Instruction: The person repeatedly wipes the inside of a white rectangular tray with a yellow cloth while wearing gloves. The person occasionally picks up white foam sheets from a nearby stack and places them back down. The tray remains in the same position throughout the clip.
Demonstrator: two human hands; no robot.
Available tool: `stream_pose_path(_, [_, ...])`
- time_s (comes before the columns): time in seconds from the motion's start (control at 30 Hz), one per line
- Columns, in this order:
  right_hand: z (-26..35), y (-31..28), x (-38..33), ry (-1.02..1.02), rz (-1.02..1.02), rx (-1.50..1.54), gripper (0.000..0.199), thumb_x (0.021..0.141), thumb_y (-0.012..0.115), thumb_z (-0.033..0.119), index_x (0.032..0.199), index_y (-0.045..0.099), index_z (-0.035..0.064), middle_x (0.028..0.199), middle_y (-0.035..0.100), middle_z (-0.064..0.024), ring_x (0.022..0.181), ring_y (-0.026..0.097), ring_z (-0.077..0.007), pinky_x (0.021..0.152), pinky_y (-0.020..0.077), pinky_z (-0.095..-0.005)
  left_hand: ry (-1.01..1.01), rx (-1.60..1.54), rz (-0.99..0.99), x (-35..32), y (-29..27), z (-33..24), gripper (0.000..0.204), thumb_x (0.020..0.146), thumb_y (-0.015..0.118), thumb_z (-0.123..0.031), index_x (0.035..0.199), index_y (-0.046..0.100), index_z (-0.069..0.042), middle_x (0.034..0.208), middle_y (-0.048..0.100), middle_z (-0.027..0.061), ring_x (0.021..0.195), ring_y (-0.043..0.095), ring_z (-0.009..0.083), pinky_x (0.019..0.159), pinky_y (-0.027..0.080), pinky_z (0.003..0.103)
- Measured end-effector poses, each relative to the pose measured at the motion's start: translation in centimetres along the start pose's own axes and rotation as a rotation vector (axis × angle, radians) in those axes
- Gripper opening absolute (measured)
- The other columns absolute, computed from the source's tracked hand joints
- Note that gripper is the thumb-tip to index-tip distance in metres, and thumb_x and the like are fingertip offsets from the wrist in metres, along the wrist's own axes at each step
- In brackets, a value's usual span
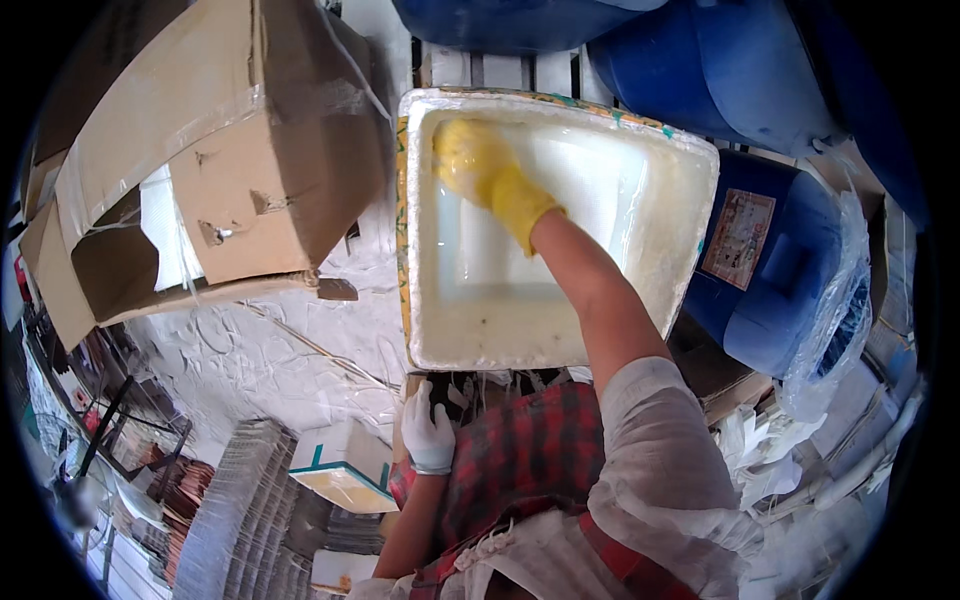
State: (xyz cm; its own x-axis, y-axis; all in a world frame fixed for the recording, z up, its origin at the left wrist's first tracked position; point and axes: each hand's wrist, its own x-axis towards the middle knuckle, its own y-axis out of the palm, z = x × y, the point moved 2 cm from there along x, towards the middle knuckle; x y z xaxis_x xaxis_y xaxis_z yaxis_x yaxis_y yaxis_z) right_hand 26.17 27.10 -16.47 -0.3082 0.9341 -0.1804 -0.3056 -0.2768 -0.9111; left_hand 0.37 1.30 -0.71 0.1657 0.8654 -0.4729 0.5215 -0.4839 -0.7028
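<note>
A large white foam box (690, 230) with yellow and green tape on its outer sides stands in front of me, with cloudy liquid inside. My right hand (475, 170), in a yellow rubber glove, reaches into its far left corner. That glove looks wet and its fingers are blurred, so their grip does not show. Below the near left corner of the box is my left hand (428, 430), in a white glove. Its thumb and fingers are apart, beside a dark gap under the box, and no object shows in it. A red and black checked apron (530, 450) covers my lap.
At the left stands a big torn cardboard box (230, 190). Blue plastic drums (710, 70) lie beyond and to the right, near clear plastic wrap (835, 300). A small white box with green tape (345, 460) and stacked grey sheets (235, 510) are at the lower left.
</note>
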Motion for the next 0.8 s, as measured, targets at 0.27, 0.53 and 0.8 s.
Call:
stream_pose_path(0.27, [-0.6,0.1,-11.2,0.041,0.062,0.090,0.043,0.079,0.055,0.025,0.118,0.052,0.0076,0.126,0.049,-0.0112,0.119,0.043,-0.0277,0.104,0.0295,-0.0375,-0.041,-0.017,-0.007,0.1,0.2,0.7,0.042,0.078,0.053,-0.003,0.120,0.051,0.001,0.110,0.058,0.0196,0.099,0.054,0.0372,0.086,0.044,0.043])
stream_pose_path(0.53, [-5.3,-0.5,-13.3,0.528,-0.434,-0.023,0.052,0.077,0.059,0.024,0.125,0.048,0.0068,0.126,0.049,-0.0146,0.120,0.042,-0.0315,0.105,0.0283,-0.0399,-0.031,-0.056,-0.002,0.9,-0.4,0.5,0.045,0.078,0.052,0.000,0.124,0.050,-0.001,0.109,0.060,0.0169,0.100,0.056,0.0326,0.087,0.044,0.039])
stream_pose_path(0.8, [-8.6,1.3,-13.9,0.799,-0.400,-0.169,0.049,0.081,0.055,0.032,0.124,0.048,0.0085,0.126,0.048,-0.0178,0.119,0.041,-0.0379,0.103,0.0268,-0.0463,-0.051,-0.052,0.017,1.5,-0.6,0.6,0.044,0.078,0.052,0.000,0.122,0.051,-0.001,0.109,0.060,0.0162,0.101,0.057,0.0311,0.087,0.044,0.039])
